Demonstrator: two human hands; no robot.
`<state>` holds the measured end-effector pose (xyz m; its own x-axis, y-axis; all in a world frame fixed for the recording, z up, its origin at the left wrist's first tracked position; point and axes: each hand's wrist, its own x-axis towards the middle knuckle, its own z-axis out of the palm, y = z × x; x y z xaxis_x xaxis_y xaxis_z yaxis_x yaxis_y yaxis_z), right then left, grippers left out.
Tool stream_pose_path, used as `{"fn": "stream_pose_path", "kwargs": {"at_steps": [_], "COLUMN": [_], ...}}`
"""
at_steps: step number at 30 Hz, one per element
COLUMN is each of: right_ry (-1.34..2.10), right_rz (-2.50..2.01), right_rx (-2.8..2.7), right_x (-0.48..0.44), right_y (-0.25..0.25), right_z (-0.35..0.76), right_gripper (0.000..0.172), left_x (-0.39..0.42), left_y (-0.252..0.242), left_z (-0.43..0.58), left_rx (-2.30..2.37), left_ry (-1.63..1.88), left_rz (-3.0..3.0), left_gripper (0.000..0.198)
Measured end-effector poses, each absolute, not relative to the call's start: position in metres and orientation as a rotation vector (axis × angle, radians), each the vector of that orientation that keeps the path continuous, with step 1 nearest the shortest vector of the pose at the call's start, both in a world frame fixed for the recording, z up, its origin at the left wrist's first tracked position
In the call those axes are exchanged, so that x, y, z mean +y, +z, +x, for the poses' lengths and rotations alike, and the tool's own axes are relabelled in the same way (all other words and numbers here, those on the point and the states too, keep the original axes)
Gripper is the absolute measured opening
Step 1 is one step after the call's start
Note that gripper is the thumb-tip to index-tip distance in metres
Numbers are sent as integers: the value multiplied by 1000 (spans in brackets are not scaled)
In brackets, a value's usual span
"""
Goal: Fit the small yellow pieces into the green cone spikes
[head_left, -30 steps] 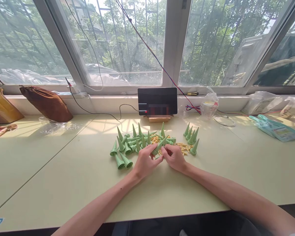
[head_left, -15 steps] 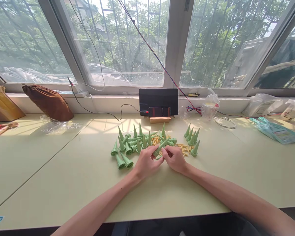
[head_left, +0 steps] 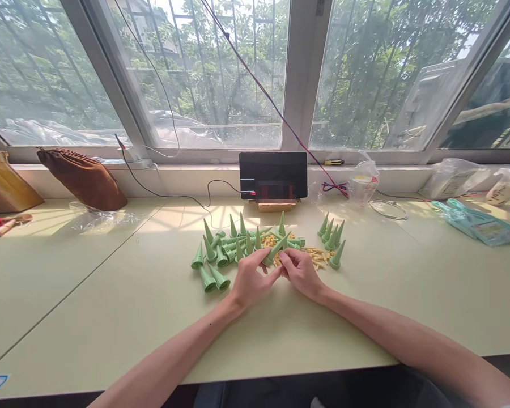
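My left hand is closed around a green plastic spike, a hollow cone whose tip points up and to the right. Beside it my right hand pinches with thumb and forefinger against the spike's side; whatever lies between those fingertips is hidden. Behind both hands is a heap of small yellow plastic pegs. More green spikes lie and stand to the left of my hands, some tipped over with their open ends showing. Several upright spikes are grouped to the right.
A dark tablet leans at the window side of the pale table. Farther left lie a brown drawstring bag and clear plastic wrap. On the right are a bagged cup, a coiled white cable and a teal pouch.
The spike in my left hand has turned slightly, its tip more upright. Both hands stay close together in nearly the same place, and the camera view has shifted a little.
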<state>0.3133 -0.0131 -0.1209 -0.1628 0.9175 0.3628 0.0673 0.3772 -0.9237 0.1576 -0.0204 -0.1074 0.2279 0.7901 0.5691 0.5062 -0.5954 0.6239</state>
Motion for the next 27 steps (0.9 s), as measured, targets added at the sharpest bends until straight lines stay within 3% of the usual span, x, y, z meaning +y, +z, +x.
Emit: {"fn": "stream_pose_path", "kwargs": {"at_steps": [15,20,27], "right_ry": [442,555,1064], "right_rz": [-996,-993,-936], "right_rx": [-1840,-1774,-1483], "right_x": [-11,-12,-16], "right_y": [-124,-122,-115], "right_z": [319,318,311], "right_gripper": [42,42,43], "left_x": [-22,-22,-22], "left_y": [-97,-102,-102], "left_z": [156,157,159], "left_rx": [1177,1197,1190], "left_ry": [1095,1128,1238], "left_rz": [2307,2264,2173], "left_gripper": [9,17,21]}}
